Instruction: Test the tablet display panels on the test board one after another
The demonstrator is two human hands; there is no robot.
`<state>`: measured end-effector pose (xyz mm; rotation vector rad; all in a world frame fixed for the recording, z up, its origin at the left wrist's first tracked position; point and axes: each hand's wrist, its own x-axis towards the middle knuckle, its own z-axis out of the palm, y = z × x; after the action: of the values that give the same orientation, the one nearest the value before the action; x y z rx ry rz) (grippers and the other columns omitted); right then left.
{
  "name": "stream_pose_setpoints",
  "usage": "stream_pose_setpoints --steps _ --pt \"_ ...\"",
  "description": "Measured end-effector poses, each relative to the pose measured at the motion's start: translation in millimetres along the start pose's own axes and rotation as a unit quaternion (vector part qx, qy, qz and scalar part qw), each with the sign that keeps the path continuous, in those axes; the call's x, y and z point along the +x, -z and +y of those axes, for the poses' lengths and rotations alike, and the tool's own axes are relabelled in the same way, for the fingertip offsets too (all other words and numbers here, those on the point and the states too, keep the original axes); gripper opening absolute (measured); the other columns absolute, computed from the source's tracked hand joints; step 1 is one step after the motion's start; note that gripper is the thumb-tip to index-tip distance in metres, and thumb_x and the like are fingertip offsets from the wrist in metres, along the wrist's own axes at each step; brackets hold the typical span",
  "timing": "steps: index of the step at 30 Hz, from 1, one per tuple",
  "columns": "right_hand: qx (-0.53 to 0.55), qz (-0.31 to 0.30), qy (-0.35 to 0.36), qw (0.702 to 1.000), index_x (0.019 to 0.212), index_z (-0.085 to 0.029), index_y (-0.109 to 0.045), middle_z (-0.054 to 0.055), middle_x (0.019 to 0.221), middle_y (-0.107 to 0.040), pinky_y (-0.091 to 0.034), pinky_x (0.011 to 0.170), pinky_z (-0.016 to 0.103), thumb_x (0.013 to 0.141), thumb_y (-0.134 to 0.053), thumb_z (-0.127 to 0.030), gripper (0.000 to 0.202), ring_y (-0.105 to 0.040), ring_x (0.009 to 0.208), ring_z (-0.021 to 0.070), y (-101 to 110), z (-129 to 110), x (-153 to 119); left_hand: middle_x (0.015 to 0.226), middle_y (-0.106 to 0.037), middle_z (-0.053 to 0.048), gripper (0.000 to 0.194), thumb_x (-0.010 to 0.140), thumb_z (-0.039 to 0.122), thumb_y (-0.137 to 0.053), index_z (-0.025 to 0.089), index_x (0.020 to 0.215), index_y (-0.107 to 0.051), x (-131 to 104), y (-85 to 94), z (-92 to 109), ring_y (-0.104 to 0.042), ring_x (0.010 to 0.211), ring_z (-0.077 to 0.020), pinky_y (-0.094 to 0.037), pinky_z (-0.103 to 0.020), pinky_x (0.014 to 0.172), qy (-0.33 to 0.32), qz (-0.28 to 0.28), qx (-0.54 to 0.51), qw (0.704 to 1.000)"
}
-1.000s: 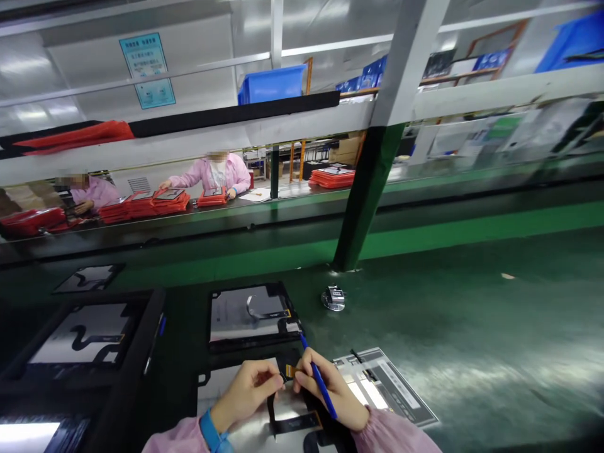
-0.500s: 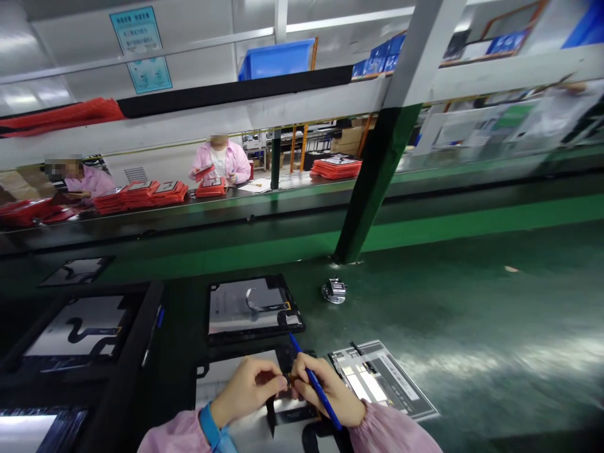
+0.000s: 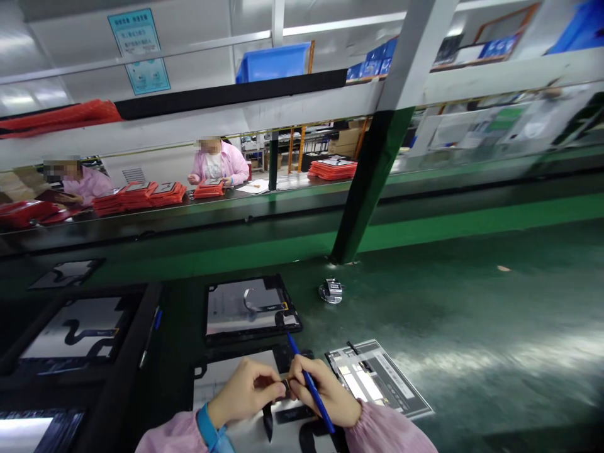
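Observation:
A tablet screen panel (image 3: 210,380) with a silver back and black edges lies beneath both my hands. My left hand (image 3: 245,393) is closed, thumb and forefinger pinching the end of a black flex cable (image 3: 268,423) that rises off the panel. Meeting it fingertip to fingertip, my right hand (image 3: 333,396) holds a blue pen-like tool (image 3: 317,397) slanting across its fingers. Its thumb and forefinger are also pressed together at the cable end; what exactly they pinch there is hidden. Just right of them lies a flat grey panel with white blocks (image 3: 401,377).
Another screen panel (image 3: 231,314) lies ahead. Left of it, black trays (image 3: 153,302) hold more panels, with a pen (image 3: 150,336) on the rim. A small metal object (image 3: 331,290) sits near a green post (image 3: 363,201). Two people in pink work beyond, by red stacks (image 3: 163,192).
My hands stay at the cable end with only slight finger movement, and the hanging cable has bent a little. The whole view has shifted slightly. Across the way, a person has lowered a red item.

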<state>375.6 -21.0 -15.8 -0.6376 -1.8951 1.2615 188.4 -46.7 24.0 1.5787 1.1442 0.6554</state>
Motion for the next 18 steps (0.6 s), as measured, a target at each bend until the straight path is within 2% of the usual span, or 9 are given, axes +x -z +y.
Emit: stream_pose_setpoints --steps 5,11,15,17,18 --pt "-0.056 -0.015 0.022 0.998 0.067 -0.023 -0.031 -0.004 0.059 -0.051 -0.040 0.054 0.021 0.084 -0.051 -0.022 0.026 -0.048 0.052 0.0095 1 -1 1 0.054 -0.059 0.000 0.020 0.076 0.022 -0.060 0.013 0.058 -0.065 -1 1.1 2 -0.050 0.051 -0.0101 -0.034 -0.020 0.050 -0.036 0.010 0.057 0.998" --pt "-0.099 -0.027 0.057 0.993 0.067 -0.024 -0.031 -0.002 0.065 -0.050 -0.041 0.057 0.023 0.085 -0.049 -0.026 0.026 -0.048 0.060 0.0121 -2 -1 3 0.054 -0.062 -0.001 0.020 0.077 0.021 -0.061 0.014 0.061 -0.069 -4 0.9 0 -0.051 0.052 -0.0112 -0.036 -0.021 0.052 -0.038 0.015 0.095 0.995" --pt "-0.122 -0.028 0.078 0.989 0.065 -0.024 -0.030 -0.001 0.063 -0.050 -0.042 0.059 0.027 0.085 -0.053 -0.032 0.031 -0.049 0.067 0.0162 -1 -10 6 0.055 -0.062 -0.001 0.021 0.079 0.024 -0.062 0.014 0.063 -0.071 -2 0.4 4 -0.052 0.053 -0.0125 -0.038 -0.021 0.052 -0.023 0.015 0.111 0.993" --pt "-0.131 -0.012 0.080 0.988 0.067 -0.025 -0.033 0.002 0.068 -0.057 -0.047 0.068 0.031 0.088 -0.054 -0.034 0.031 -0.053 0.075 0.0187 8 -17 3 0.066 -0.068 -0.004 0.023 0.081 0.032 -0.062 0.014 0.076 -0.075 -9 4.0 12 -0.059 0.060 -0.0151 -0.043 -0.022 0.057 -0.012 0.016 0.099 0.995" --pt "-0.136 0.015 0.077 0.988 0.069 -0.025 -0.034 0.004 0.073 -0.061 -0.048 0.073 0.033 0.090 -0.053 -0.035 0.030 -0.055 0.079 0.0198 16 -20 0 0.076 -0.071 -0.005 0.027 0.083 0.037 -0.061 0.015 0.090 -0.075 -17 7.1 15 -0.063 0.068 -0.0172 -0.047 -0.024 0.063 -0.007 0.027 0.103 0.994"
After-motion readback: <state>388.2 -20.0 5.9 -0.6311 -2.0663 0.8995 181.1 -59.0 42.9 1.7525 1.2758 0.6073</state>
